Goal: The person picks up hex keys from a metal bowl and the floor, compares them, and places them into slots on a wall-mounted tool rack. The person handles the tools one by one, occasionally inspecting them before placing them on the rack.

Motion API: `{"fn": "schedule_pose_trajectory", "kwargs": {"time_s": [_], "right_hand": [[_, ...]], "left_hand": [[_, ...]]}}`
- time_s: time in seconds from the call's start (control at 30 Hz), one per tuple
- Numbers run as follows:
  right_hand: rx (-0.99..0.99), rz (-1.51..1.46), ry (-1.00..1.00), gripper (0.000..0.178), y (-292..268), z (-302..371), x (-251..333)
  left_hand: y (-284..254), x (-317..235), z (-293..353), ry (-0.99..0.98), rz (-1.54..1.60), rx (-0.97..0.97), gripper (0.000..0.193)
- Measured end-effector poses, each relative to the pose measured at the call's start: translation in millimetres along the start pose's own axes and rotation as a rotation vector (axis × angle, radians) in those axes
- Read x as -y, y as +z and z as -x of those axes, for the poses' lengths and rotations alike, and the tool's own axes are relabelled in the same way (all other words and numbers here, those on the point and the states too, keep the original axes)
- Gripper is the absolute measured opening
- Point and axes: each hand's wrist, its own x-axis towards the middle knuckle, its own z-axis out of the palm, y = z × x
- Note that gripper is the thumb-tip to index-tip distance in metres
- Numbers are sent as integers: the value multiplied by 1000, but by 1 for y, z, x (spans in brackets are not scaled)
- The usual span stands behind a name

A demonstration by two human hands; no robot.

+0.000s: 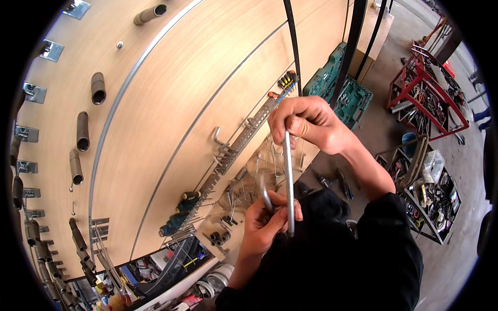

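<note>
My right hand (pixel 307 123) pinches the top of a long straight silver bar (pixel 289 179), which looks like a hex key; its upper end is hidden by the fingers. The bar hangs almost upright in front of my dark clothing. Lower and to the left, my left hand (pixel 262 224) is closed around a second, bent metal rod, also like a hex key (pixel 266 196), whose curved end sticks up blurred above the fingers. The left fingertips lie beside the lower part of the straight bar; whether they touch it I cannot tell.
A wooden tool panel carries a perforated rail (pixel 248 136) with hex keys, screwdrivers (pixel 176 220) and hanging sockets (pixel 83 132). Loose bent keys and sockets (pixel 220 238) lie on the ledge below. Green tool cases (pixel 353 106), a red cart (pixel 423 90) and a black tool trolley (pixel 430 207) stand right.
</note>
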Motion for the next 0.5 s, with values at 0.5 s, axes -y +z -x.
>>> {"fn": "schedule_pose_trajectory", "kwargs": {"time_s": [0.5], "right_hand": [[89,-129,-35,28,-8,13,-1]], "left_hand": [[24,0,18,73,-12,5,20]]}}
